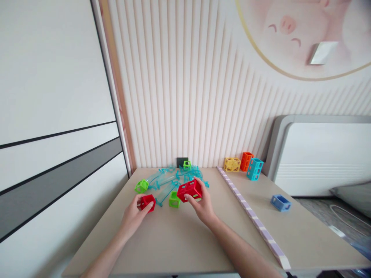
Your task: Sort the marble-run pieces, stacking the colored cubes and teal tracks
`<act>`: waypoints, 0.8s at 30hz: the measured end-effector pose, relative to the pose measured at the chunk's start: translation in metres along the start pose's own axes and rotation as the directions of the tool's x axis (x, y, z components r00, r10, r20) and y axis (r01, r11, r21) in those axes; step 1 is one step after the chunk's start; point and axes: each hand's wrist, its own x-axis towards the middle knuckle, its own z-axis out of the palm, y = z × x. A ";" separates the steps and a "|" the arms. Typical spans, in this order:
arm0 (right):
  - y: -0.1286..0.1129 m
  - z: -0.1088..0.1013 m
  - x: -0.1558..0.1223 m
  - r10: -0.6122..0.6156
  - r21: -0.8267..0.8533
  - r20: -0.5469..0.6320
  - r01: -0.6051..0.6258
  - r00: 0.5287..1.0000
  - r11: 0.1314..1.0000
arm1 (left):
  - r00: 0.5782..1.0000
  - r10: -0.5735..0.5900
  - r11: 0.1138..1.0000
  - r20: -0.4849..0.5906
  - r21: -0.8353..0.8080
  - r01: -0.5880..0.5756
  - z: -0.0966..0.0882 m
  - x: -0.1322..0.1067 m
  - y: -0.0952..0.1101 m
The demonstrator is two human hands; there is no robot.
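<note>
My left hand (137,214) grips a single red cube block (148,202) with open window-like sides, held just over the table. To its right, my right hand (204,204) is closed around a longer red block (189,190) that looks like two cubes joined. The two red pieces are apart from each other. Between the hands, a green cube block (174,200) sits on the table, close to the longer red block. Another green cube block (141,186) lies tilted beyond my left hand.
Clear teal plastic pieces (168,190) are strewn at the back, with a green block (187,165) among them. A purple-and-white strip (252,217) divides the table (174,247). Right of it stand yellow (232,164), orange (246,161) and teal blocks (254,169), and a blue block (280,202).
</note>
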 end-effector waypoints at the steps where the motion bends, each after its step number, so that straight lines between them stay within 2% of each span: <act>1: -0.001 0.001 -0.001 -0.002 -0.002 0.020 0.002 1.000 1.000 | 1.000 0.001 1.000 0.017 0.019 -0.001 0.000 -0.001 -0.003; 3: 0.000 0.002 -0.004 -0.002 -0.004 0.059 0.002 0.998 1.000 | 0.999 0.040 0.996 0.026 0.082 -0.042 0.002 -0.003 -0.004; 5: 0.003 0.004 -0.006 0.003 -0.007 0.087 -0.002 0.996 1.000 | 0.987 0.154 0.969 -0.045 0.200 -0.142 0.004 -0.006 0.002; 7: 0.004 0.005 -0.008 0.008 -0.009 0.110 -0.007 0.994 1.000 | 0.937 0.331 0.902 -0.109 0.327 -0.281 0.006 -0.011 0.015; 8: 0.004 0.006 -0.009 0.006 -0.008 0.123 -0.005 0.992 1.000 | 0.906 0.414 0.861 -0.091 0.361 -0.357 0.008 -0.014 0.024; 9: 0.004 0.007 -0.011 0.001 -0.005 0.139 0.000 0.990 1.000 | 0.880 0.475 0.824 -0.024 0.365 -0.434 0.010 -0.018 0.034; 11: 0.000 0.007 -0.013 -0.024 0.013 0.189 0.022 0.982 1.000 | 0.825 0.536 0.763 0.176 0.316 -0.563 0.017 -0.026 0.054; 13: -0.005 0.006 -0.015 -0.067 0.027 0.253 0.063 0.965 0.998 | 0.768 0.547 0.742 0.334 0.231 -0.629 0.027 -0.032 0.072; 14: -0.008 0.005 -0.015 -0.091 0.022 0.282 0.088 0.955 0.996 | 0.753 0.538 0.754 0.378 0.184 -0.631 0.033 -0.033 0.078; 17: -0.015 0.001 -0.014 -0.128 -0.059 0.343 0.157 0.931 0.986 | 0.749 0.512 0.792 0.422 0.106 -0.601 0.047 -0.029 0.088; 19: -0.016 -0.002 -0.011 -0.114 -0.143 0.337 0.171 0.935 0.975 | 0.757 0.517 0.783 0.400 0.136 -0.607 0.049 -0.017 0.089; 21: -0.014 -0.008 -0.005 -0.072 -0.217 0.285 0.138 0.956 0.966 | 0.765 0.536 0.758 0.357 0.196 -0.622 0.045 0.001 0.088; 23: -0.011 -0.016 0.002 -0.009 -0.279 0.254 0.082 0.967 0.957 | 0.790 0.531 0.755 0.307 0.252 -0.606 0.037 0.027 0.088; 24: -0.010 -0.021 0.005 0.026 -0.315 0.273 0.064 0.962 0.947 | 0.814 0.516 0.768 0.265 0.277 -0.577 0.033 0.042 0.087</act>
